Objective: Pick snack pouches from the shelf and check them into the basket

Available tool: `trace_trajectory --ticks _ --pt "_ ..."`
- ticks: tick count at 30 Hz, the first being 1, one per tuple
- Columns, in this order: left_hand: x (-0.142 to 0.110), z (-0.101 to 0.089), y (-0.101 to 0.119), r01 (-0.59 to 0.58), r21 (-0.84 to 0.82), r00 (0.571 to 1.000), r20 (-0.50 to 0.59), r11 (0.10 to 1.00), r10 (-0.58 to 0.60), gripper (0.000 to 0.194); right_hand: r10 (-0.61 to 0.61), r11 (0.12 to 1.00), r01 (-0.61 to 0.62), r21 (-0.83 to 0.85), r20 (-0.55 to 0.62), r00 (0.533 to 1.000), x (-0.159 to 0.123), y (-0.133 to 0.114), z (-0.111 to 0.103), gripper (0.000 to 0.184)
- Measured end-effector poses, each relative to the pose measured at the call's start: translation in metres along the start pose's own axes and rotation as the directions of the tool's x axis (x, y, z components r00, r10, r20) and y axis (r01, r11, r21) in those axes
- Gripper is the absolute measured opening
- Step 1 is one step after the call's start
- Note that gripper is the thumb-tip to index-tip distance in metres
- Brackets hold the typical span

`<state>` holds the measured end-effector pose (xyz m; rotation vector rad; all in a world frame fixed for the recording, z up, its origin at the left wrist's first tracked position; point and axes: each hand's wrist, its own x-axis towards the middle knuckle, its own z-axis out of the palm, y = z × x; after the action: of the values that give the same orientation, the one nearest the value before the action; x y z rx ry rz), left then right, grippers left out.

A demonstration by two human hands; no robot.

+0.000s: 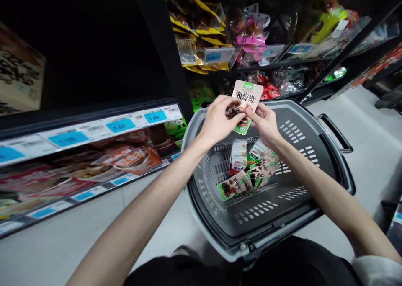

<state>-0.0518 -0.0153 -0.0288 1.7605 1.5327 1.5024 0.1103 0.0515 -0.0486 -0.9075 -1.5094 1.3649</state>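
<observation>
Between my two hands is a snack packet [250, 91], beige with a green tab at the top and dark lettering. My left hand [216, 117] pinches its left side between thumb and fingers. On the opposite side, my right hand [266, 123] grips it with the thumb across the front. The packet is held upright above the far rim of a grey shopping basket [295, 202]. Inside the basket lie several similar packets [236, 184] in beige and green, beside a stack of white and red packets [238, 155].
Left of the basket, a dark shelf carries blue price tags [119, 125] above orange snack bags [132, 154]. Yellow bags [201, 26] and pink bags [251, 39] fill the shelf ahead. The basket's handle [335, 133] juts out over the pale floor [370, 122].
</observation>
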Motion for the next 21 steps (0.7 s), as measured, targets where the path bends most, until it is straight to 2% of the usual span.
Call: trace_trajectory --ticks 5,7,9,12,17,21 --pt "-0.001 0.003 -0.006 -0.035 -0.071 0.995 0.089 0.997 0.042 0.062 -0.028 1.000 0.029 -0.008 0.028 0.999 -0.005 -0.005 0.005 0.059" --pt "0.000 0.002 -0.006 -0.010 -0.059 0.996 0.085 0.998 0.015 0.056 -0.036 0.999 0.036 -0.002 0.052 0.998 -0.008 -0.009 0.008 0.061" --pt "0.002 0.000 -0.007 0.025 -0.042 0.998 0.063 0.999 -0.022 0.038 -0.047 0.999 0.047 -0.004 0.046 0.998 -0.009 -0.011 0.012 0.062" --pt "0.005 0.000 -0.012 0.028 -0.146 0.999 0.051 0.989 -0.021 0.024 -0.105 0.994 0.102 -0.042 -0.056 0.993 -0.010 -0.011 0.015 0.063" --pt "0.010 0.004 -0.018 0.048 -0.406 0.999 0.040 0.913 -0.035 0.027 -0.209 0.971 0.171 -0.167 -0.247 0.946 -0.006 -0.007 0.012 0.058" --pt "0.010 0.005 -0.015 0.126 -0.529 0.992 0.043 0.839 -0.123 0.029 -0.163 0.983 0.144 -0.117 -0.179 0.970 -0.005 -0.008 0.009 0.045"
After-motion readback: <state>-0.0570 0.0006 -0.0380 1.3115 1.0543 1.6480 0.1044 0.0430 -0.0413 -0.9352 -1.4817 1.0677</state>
